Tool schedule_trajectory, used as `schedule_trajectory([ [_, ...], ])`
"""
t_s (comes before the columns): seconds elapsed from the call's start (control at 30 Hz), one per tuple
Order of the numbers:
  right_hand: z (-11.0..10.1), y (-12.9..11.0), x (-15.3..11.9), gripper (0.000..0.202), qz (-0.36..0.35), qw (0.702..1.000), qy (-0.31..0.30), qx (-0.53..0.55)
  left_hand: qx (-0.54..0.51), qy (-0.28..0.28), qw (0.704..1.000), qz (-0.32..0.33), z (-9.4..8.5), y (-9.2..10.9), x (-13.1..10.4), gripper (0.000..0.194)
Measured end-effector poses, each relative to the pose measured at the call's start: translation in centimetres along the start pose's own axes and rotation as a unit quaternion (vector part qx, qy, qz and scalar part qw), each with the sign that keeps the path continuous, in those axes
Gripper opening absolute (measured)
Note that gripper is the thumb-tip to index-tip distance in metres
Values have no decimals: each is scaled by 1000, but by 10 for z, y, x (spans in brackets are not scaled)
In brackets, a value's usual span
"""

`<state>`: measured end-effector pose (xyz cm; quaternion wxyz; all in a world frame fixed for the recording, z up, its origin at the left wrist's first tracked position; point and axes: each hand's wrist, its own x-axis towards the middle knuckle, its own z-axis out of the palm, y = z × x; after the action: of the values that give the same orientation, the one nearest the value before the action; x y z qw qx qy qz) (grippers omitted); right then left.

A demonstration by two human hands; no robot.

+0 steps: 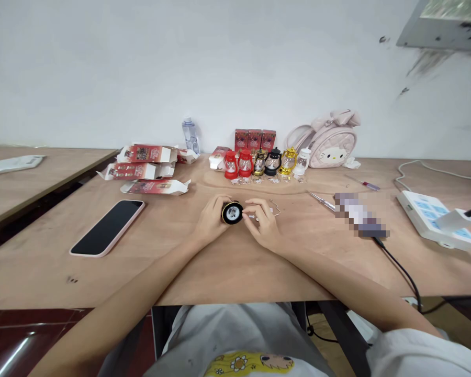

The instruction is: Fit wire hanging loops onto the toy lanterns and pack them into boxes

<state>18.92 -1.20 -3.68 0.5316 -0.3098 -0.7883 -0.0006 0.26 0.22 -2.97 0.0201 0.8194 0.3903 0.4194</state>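
Currently the fingers of the left hand are curled around the left side of a dark round piece with a gold rim and a pale centre, gripping it just above the bench or on it; which, I cannot tell. The right hand comes to its other edge, palm half turned down, thumb and forefinger tips at the rim, the other fingers loosely bent and fanned; whether they pinch it, I cannot tell. Both wrists are fairly straight, the left forearm and right forearm slanting inward from the lower corners over the near edge. A thin bent wire lies just past the right fingers. Beyond the piece, six small lanterns stand in a row: two red, then bronze, black, gold and white. Three upright red boxes are behind them, a pink bag to their right. Opened cartons and a phone lie left of the hands.
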Motion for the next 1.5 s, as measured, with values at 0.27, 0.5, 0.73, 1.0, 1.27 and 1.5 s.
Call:
schedule_trajectory([
  [0.27, 1, 22, 2, 20, 77, 979, -146, -124, -9, 91, 996, 2, -4, -1, 0, 25],
  [0.5, 5, 28, 3, 15, 27, 945, -274, -176, -25, 69, 997, -7, -7, 1, 0, 27],
  [0.73, 6, 32, 0, 17, -42, 940, -268, -206, -3, 50, 999, 12, -4, -2, 0, 25],
  [1.0, 6, 32, -2, 13, -36, 956, -228, -179, 11, 30, 999, -5, -4, -5, -1, 30],
  [1.27, 3, 15, 3, 16, -89, 956, -261, -101, 36, 73, 997, -16, -4, -10, 1, 29],
  [1.5, 11, 5, -3, 21, -166, 946, -266, -77, 33, 90, 995, -16, -3, -12, 3, 25],
])
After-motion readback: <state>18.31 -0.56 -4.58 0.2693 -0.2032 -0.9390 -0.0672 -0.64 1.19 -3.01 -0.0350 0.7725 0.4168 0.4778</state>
